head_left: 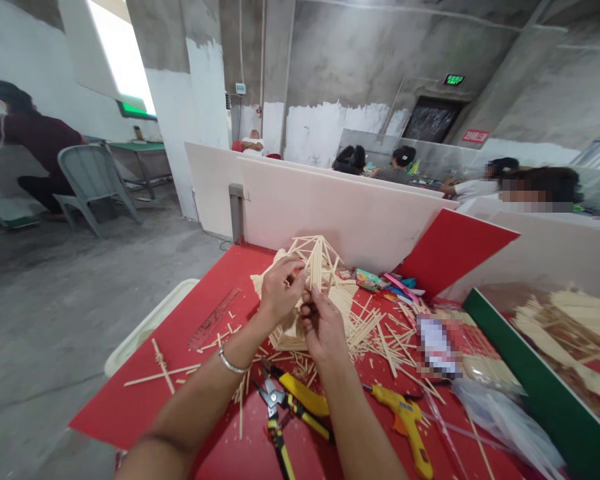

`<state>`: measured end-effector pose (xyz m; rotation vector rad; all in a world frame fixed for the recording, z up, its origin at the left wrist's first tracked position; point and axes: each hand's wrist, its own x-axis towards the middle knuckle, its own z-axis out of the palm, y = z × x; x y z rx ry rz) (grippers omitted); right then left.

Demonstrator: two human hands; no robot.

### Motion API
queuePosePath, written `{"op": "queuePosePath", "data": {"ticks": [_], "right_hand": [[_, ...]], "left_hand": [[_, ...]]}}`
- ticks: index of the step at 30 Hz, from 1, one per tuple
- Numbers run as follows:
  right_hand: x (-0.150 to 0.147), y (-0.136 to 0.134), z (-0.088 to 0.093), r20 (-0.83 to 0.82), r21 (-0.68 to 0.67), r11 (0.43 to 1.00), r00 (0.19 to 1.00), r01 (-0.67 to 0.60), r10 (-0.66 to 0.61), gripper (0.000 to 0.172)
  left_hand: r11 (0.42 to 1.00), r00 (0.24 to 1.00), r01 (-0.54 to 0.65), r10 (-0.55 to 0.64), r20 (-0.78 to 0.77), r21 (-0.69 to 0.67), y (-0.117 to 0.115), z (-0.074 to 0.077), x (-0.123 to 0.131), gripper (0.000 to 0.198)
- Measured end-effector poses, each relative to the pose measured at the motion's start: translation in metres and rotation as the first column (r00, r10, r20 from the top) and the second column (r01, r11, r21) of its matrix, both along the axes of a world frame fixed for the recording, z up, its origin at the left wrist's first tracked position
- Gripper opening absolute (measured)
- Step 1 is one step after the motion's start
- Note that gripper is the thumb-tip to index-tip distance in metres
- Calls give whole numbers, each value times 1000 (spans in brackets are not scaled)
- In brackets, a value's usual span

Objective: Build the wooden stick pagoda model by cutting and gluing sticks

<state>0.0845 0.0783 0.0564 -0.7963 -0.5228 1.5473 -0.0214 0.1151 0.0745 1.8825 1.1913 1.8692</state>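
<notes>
Seen from above a red bench [145,400]: 2 bare hands met at a bamboo-stick frame model [316,267] standing mid-bench. Left hand [279,288] gripped an upright stick, fingers curled and pinching it, likely to steady the frame. Right hand [323,327] pinched a lower stick just beside. Kept within reach nearby: yellow-handled pliers [285,407], yellow glue gun [405,420], ruler [214,319], loose sticks [380,333].

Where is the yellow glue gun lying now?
In the head view, the glue gun lies on the red table, right of the right forearm and the pliers.
</notes>
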Motion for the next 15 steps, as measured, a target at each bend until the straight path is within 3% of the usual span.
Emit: {"op": "queuePosePath", "data": {"ticks": [15], "right_hand": [[1,5,5,47,48,999,999,-11,8,35]], "left_hand": [[1000,1000,-8,8,-6,1,1,-1,0,13]]}}
